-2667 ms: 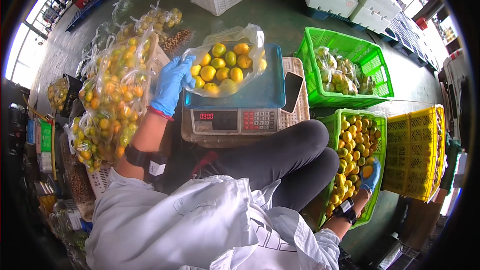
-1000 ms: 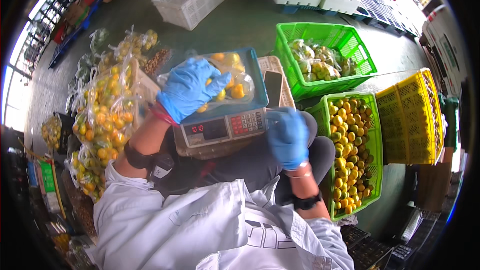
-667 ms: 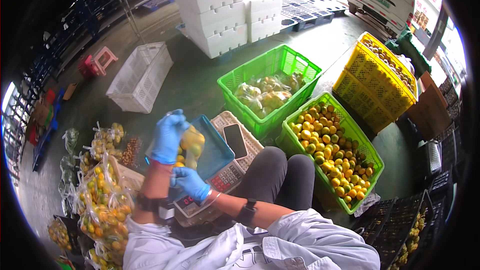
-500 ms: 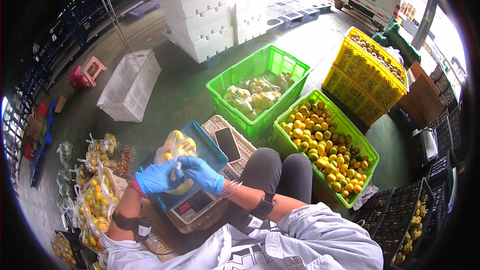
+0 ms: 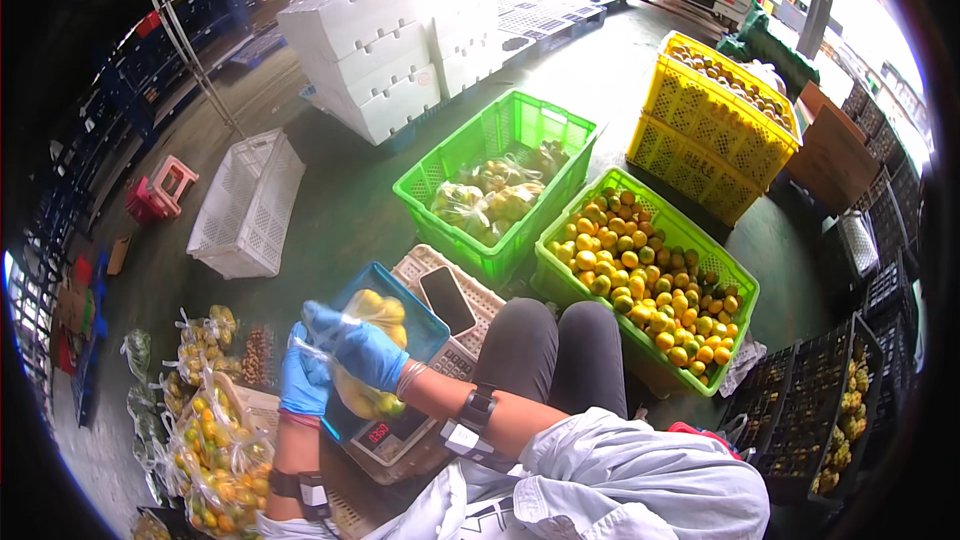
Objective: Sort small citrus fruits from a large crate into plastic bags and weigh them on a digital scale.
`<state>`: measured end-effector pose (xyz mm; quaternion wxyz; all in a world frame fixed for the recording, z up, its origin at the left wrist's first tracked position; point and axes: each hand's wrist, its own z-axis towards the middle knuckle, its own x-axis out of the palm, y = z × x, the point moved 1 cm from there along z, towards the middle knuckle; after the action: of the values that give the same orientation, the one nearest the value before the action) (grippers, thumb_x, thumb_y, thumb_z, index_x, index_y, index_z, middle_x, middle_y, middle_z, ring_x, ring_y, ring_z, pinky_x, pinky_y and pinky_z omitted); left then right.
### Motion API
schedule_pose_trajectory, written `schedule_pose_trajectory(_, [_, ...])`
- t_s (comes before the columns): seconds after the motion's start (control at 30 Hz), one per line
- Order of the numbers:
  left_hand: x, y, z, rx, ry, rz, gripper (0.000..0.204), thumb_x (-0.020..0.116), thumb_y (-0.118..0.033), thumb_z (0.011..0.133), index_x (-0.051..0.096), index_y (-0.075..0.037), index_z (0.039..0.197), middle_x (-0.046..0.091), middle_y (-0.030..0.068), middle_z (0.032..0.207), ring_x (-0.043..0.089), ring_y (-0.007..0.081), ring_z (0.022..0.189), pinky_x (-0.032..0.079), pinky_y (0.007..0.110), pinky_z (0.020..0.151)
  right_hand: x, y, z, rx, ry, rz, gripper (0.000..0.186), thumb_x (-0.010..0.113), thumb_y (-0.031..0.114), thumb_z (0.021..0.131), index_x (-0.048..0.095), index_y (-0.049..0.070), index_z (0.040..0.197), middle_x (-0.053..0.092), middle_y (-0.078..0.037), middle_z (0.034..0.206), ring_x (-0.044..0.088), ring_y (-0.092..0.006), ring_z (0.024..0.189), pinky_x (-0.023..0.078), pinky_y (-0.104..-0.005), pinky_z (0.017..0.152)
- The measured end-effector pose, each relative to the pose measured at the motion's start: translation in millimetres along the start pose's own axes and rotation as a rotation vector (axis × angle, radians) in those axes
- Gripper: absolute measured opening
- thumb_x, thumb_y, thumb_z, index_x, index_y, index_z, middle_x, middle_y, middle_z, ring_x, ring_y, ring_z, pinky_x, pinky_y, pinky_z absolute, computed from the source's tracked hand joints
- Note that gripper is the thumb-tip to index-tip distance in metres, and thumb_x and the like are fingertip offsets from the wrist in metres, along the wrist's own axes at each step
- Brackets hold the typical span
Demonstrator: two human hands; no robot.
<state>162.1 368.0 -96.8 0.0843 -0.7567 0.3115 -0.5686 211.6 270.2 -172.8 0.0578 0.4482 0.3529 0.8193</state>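
I see both gloved hands working over the blue weighing pan (image 5: 429,329) of the digital scale (image 5: 402,447). The clear plastic bag of orange-yellow citrus (image 5: 380,312) is at the middle of that pan, its lower fruit reaching the near edge by the lit red display; I cannot tell whether the pan takes its full weight. The left hand (image 5: 305,377) has its fingers clenched on the bag's gathered plastic, near the pan's left edge. The right hand (image 5: 366,350) grips the same plastic just above, fingertips blurred from where I watch, its forearm crossing the scale's front panel.

A phone (image 5: 447,300) lies beside the pan's right edge on the beige crate (image 5: 483,319) beneath the scale. Beyond that crate's far right edge I have a green crate (image 5: 455,241) with bagged produce and, just beside it, another green crate (image 5: 701,246) of loose citrus. More bagged citrus (image 5: 225,450) sits left of the scale.
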Motion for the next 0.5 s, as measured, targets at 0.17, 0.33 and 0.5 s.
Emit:
schedule_pose_trajectory(0.17, [-18.9, 17.8, 11.3, -0.049, -0.115, 0.176, 0.027, 0.035, -0.021, 0.095, 0.056, -0.008, 0.108, 0.052, -0.0018, 0.057, 0.031, 0.002, 0.031, 0.025, 0.017, 0.028, -12.5, 22.1, -35.1, -0.179, 0.208, -1.262, 0.029, 0.049, -0.003, 0.078, 0.062, 0.005, 0.102, 0.061, -0.01, 0.104, 0.056, -0.0195, 0.097, 0.045, -0.0307, 0.082])
schedule_pose_trajectory(0.33, [-39.1, 1.9, 4.8, 0.019, -0.225, 0.361, 0.03, 0.039, -0.013, 0.091, 0.052, -0.004, 0.116, 0.048, -0.0033, 0.055, 0.031, 0.0014, 0.033, 0.024, 0.017, 0.029, 25.6, 37.1, -32.3, -0.241, -0.012, -0.949, 0.024, 0.045, 0.016, 0.087, 0.059, 0.003, 0.101, 0.062, -0.013, 0.089, 0.059, -0.0277, 0.081, 0.046, -0.0334, 0.075])
schedule_pose_trajectory(0.5, [-23.3, -11.5, 19.9, 0.846, -0.384, 0.96, 0.006, 0.056, -0.01, 0.086, 0.056, -0.005, 0.089, 0.043, -0.0042, 0.058, 0.031, 0.0035, 0.041, 0.03, 0.023, 0.039, 51.3, 67.6, -50.0, -0.031, 0.312, -1.995, 0.013, 0.05, 0.012, 0.08, 0.058, 0.003, 0.081, 0.056, -0.011, 0.087, 0.055, -0.0249, 0.085, 0.045, -0.0372, 0.069])
